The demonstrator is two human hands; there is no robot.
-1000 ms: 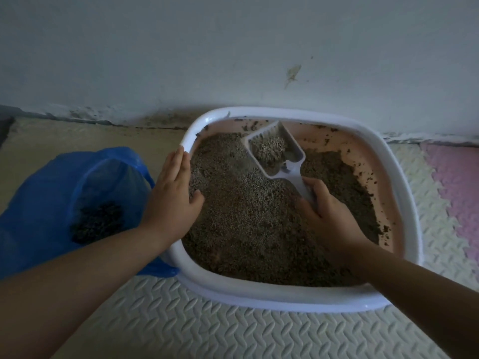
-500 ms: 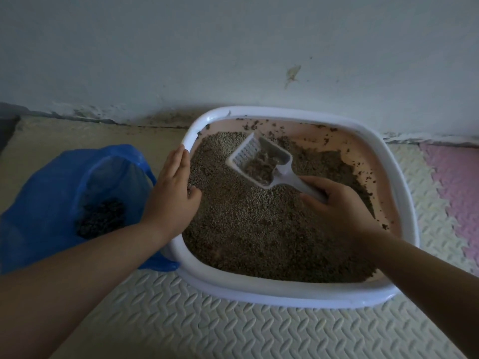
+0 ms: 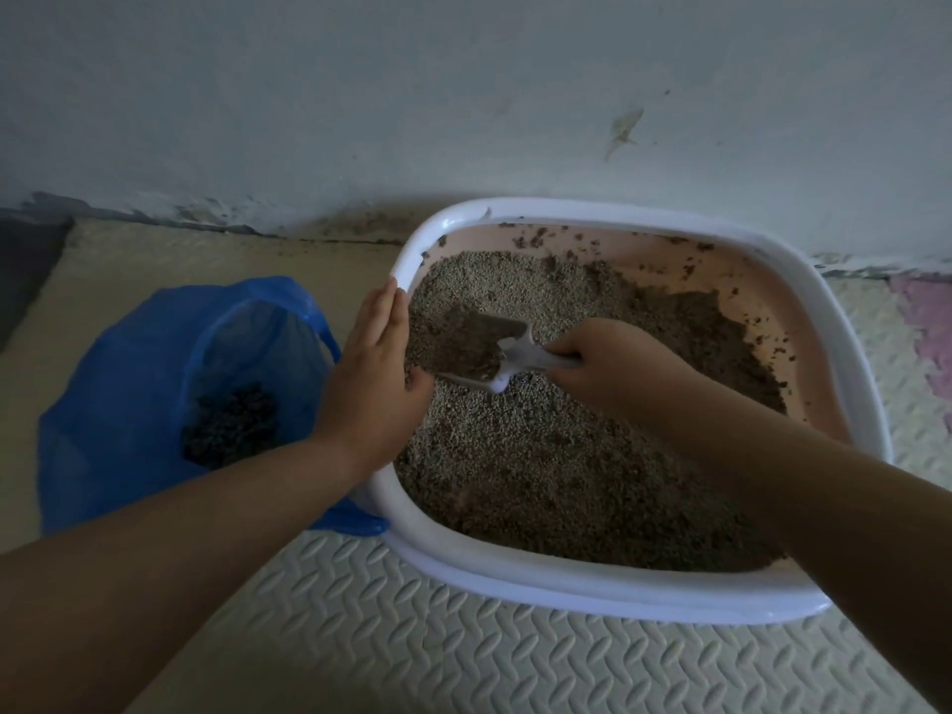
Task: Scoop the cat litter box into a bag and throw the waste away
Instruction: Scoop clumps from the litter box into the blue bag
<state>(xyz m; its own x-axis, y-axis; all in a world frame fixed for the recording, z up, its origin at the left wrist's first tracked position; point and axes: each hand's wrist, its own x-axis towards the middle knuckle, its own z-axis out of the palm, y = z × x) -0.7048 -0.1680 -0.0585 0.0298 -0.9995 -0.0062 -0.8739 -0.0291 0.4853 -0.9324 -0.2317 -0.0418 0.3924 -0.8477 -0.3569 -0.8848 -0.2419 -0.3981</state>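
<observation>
Bag (image 3: 154, 363): blue, mouth open, on the mat (image 3: 412, 651) against the litter box (image 3: 566, 211), dark waste (image 3: 232, 427) inside.
Left hand (image 3: 371, 383): fingers straight, flat on the litter box's left rim.
Scoop (image 3: 479, 353): white, heaped with litter (image 3: 541, 456), above the box's left half.
Right hand (image 3: 613, 368): fingers clamped round the scoop's handle.

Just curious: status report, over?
Right hand grips white plastic scoop, loaded with grey litter. Left hand rests on white-rimmed pink litter box, between scoop and open blue plastic bag.

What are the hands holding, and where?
The right hand grips the scoop by its handle. The left hand only rests on the litter box.
</observation>
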